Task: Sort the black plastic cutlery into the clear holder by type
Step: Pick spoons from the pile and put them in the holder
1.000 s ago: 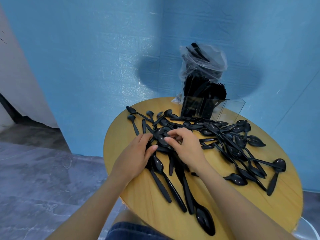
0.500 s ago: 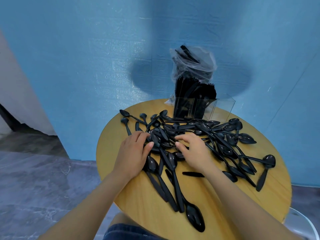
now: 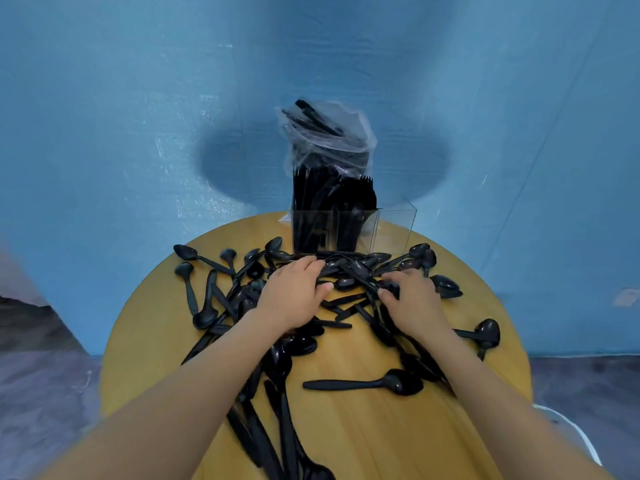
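Holder at upper centre of the tabletop: left sections packed, right section empty. Spoons mostly unsorted across frame centre. Left hand flat on pile; right hand curled, grip unclear.

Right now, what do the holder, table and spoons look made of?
Holder: clear rigid plastic, likely acrylic; see-through walls with sharp edges. Table: wood or wood-look laminate; yellow grain, low sheen. Spoons: black plastic, slightly glossy highlights.

both hands palm-down, left hand flat, right hand fingers curled.
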A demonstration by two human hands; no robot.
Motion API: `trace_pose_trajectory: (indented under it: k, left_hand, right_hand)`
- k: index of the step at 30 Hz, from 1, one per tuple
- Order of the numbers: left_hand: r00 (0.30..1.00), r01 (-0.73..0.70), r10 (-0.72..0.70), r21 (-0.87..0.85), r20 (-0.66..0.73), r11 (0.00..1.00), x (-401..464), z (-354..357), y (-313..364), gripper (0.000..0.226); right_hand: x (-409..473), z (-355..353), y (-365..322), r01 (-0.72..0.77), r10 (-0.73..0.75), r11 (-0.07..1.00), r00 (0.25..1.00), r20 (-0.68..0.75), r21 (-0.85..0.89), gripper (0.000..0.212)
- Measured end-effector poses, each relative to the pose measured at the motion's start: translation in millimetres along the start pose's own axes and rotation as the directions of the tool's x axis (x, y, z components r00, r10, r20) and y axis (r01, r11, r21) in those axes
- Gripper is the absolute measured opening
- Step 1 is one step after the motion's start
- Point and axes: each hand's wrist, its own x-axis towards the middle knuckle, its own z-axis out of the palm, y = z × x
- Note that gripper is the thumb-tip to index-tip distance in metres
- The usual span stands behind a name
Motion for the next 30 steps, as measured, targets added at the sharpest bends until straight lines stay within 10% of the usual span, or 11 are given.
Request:
trace_pose_trajectory:
  k: [4, 14, 23, 30]
  left_hand:
    - [0.990, -0.021, 0.010, 0.083, 0.139, 0.996, 6.6, 4.7, 0.3, 0.051]
    - [0.998, -0.054, 0.055, 0.035, -0.026, 0.998, -3.7, -2.9, -1.7, 0.031]
    - [0.993, -0.104, 0.102, -0.023, -0.063, 0.994, 16.2, 15.0, 29.2, 0.049]
    - [0.991, -0.065, 0.059, 0.043, 0.116, 0.997, 14.7, 17.0, 20.3, 0.057]
  right_hand:
    - [-8.8, 10.2, 0.1, 0.066, -0.068, 0.996, 0.997, 0.036, 0.053, 0.038]
    - [-25.5, 7.4, -8.7, 0.264, -0.276, 0.950, 0.959, 0.057, 0.168, 0.033]
    - [-26.7, -26.1, 51.5, -0.051, 0.058, 0.998, 0.973, -0.221, 0.040, 0.027]
    - [-29.2, -4.8, 55.8, -0.094, 0.084, 0.993, 0.988, -0.132, -0.069, 0.030]
